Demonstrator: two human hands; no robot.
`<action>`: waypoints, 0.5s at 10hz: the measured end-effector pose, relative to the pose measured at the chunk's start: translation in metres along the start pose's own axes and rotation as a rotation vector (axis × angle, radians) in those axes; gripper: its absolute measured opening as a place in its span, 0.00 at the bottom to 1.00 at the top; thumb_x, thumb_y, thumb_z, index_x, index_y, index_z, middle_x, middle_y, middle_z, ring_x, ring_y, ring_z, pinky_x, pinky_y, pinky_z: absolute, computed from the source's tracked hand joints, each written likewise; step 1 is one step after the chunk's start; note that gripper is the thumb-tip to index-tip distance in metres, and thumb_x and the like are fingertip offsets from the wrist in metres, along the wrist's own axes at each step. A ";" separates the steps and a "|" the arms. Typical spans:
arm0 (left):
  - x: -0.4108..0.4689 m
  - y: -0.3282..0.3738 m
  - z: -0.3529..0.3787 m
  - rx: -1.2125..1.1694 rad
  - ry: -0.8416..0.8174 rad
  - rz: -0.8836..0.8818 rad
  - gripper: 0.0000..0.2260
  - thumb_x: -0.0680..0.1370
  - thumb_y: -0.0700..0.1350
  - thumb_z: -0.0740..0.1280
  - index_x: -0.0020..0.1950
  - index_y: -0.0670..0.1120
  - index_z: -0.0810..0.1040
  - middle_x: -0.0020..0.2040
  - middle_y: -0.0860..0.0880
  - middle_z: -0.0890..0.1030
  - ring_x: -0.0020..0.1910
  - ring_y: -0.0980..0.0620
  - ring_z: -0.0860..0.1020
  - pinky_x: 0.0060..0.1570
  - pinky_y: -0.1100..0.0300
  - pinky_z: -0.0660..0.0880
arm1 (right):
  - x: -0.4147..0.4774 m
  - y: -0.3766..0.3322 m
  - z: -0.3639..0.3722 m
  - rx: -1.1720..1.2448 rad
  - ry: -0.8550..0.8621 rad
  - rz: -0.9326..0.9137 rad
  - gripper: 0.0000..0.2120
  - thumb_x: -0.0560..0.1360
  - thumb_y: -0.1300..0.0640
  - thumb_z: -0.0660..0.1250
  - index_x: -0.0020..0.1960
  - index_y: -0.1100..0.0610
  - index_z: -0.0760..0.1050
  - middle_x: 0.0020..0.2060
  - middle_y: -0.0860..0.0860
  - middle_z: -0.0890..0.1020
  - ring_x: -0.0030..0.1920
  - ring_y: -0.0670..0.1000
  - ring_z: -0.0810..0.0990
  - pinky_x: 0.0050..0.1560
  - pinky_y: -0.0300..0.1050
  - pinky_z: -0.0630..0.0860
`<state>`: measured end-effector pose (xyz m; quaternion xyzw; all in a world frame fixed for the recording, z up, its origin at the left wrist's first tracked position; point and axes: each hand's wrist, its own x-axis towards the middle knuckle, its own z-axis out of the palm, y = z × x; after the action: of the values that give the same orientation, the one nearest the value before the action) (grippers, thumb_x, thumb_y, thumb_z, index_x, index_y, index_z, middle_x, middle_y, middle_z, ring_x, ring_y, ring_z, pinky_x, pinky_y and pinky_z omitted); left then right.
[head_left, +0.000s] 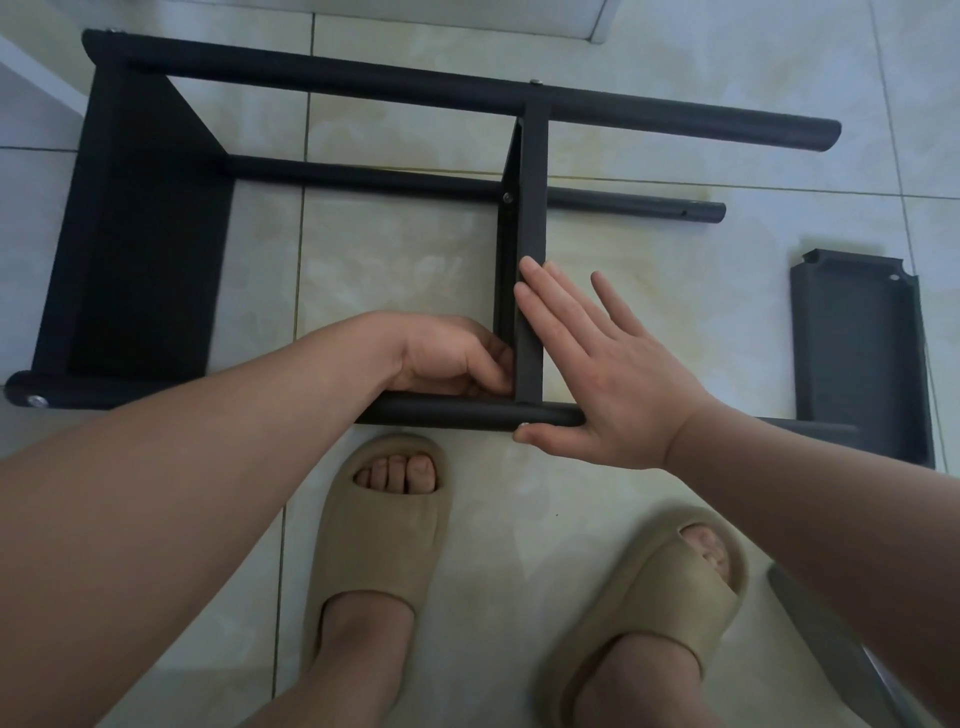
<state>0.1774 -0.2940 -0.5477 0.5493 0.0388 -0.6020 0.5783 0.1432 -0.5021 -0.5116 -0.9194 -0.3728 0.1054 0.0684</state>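
Fastening step: middle panel (532, 208) being squared onto near tube (441, 413), frame centre. Left hand (447, 358) curled, pinching panel's lower edge; right hand (608, 374) flat, fingers straight, bracing panel. Next probably: align holes, fit screw.

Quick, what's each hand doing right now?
Left hand: curled, gripping the black crossbar.
Right hand: open, pressing flat against it.

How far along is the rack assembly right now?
Done: the end panel looks bolted on. In hand: the left hand grips the middle panel where it meets the near tube; the right hand presses flat on it. Left: the loose panel on the floor.
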 end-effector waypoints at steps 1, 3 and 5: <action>0.001 0.000 -0.001 0.001 -0.002 0.012 0.08 0.77 0.29 0.62 0.51 0.36 0.79 0.42 0.42 0.83 0.39 0.49 0.83 0.41 0.61 0.79 | 0.000 0.000 0.000 -0.001 -0.005 -0.001 0.50 0.75 0.28 0.54 0.82 0.63 0.48 0.82 0.57 0.47 0.82 0.56 0.47 0.80 0.63 0.49; 0.000 0.001 -0.001 0.021 -0.014 0.025 0.09 0.77 0.29 0.62 0.51 0.38 0.80 0.45 0.41 0.84 0.44 0.46 0.83 0.49 0.55 0.79 | 0.000 0.000 0.000 0.002 -0.013 0.002 0.50 0.75 0.27 0.53 0.82 0.63 0.48 0.82 0.57 0.47 0.82 0.56 0.46 0.80 0.62 0.49; 0.001 -0.002 -0.001 0.033 0.007 0.040 0.10 0.77 0.28 0.62 0.53 0.37 0.79 0.46 0.40 0.83 0.45 0.45 0.83 0.47 0.57 0.79 | 0.001 -0.001 -0.002 0.008 -0.020 0.001 0.50 0.75 0.28 0.53 0.82 0.63 0.48 0.82 0.57 0.47 0.82 0.56 0.46 0.80 0.62 0.49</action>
<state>0.1770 -0.2932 -0.5499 0.5614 0.0199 -0.5888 0.5811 0.1435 -0.5014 -0.5100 -0.9183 -0.3725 0.1159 0.0681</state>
